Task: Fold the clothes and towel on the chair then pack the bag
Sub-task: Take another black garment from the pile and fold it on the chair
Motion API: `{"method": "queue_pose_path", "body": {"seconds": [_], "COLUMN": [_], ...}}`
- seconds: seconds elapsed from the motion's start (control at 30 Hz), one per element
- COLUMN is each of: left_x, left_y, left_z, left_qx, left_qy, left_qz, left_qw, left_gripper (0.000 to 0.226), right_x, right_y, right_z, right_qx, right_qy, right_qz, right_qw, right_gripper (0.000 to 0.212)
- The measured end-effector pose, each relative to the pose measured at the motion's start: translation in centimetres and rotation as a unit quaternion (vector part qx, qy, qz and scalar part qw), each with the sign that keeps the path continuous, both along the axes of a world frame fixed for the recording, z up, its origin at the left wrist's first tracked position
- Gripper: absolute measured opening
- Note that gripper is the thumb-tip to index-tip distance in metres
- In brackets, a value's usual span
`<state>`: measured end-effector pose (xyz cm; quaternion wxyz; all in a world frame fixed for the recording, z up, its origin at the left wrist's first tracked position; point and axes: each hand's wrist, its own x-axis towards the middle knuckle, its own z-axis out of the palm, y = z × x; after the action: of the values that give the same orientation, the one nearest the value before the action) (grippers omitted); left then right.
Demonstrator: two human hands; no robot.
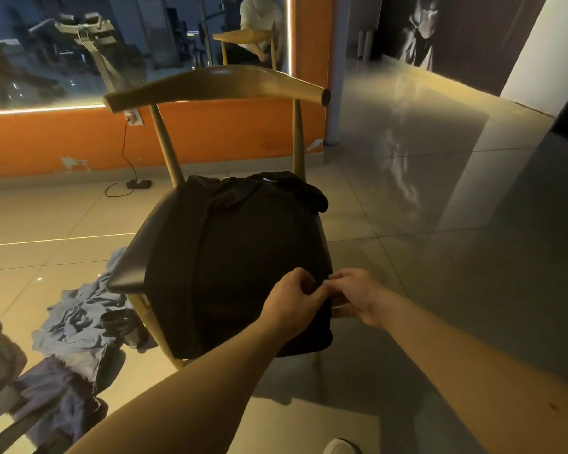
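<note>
Left hand (292,303) and right hand (358,296) are pinched on the near hem of a black garment (237,253) spread over the chair (217,81); blue clothes (76,326) are heaped on the tiled floor (423,263) beside it.

A black shirt (237,257) lies flat over the chair (210,83) seat, centre frame, hem hanging off the near edge; crumpled blue clothes (79,319) lie lower left.

Both bare forearms stretched forward, left hand (294,299) and right hand (354,294) close together, fingers curled, pinching black shirt (230,257) edge
</note>
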<state>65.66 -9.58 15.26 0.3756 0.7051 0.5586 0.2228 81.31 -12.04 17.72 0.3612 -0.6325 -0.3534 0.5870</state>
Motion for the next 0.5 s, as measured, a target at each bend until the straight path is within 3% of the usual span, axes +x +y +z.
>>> {"method": "queue_pose_path", "body": {"seconds": [0.13,0.33,0.4,0.5], "left_x": [0.3,0.2,0.1,0.1], "left_y": [0.1,0.9,0.8,0.9], "left_z": [0.7,0.9,1.0,1.1], "left_qx": [-0.037,-0.072,-0.069,-0.062], "left_qy": [-0.005,-0.046,-0.054,-0.043], "left_qz": [-0.02,-0.004,0.002,0.008], "left_qw": [0.999,0.996,0.996,0.997], "left_gripper": [0.04,0.019,0.018,0.012], "right_x": [0.0,-0.8,-1.3,-1.0], "right_y": [0.7,1.7,2.1,5.2], "right_z": [1.4,2.4,3.0,2.8], "right_qx": [0.008,-0.025,-0.036,-0.012], "right_qy": [-0.004,-0.007,-0.078,-0.251], "right_qz": [0.028,0.031,0.028,-0.004], "right_qw": [1.0,0.999,0.996,0.968], "right_gripper": [0.019,0.02,0.02,0.02]}}
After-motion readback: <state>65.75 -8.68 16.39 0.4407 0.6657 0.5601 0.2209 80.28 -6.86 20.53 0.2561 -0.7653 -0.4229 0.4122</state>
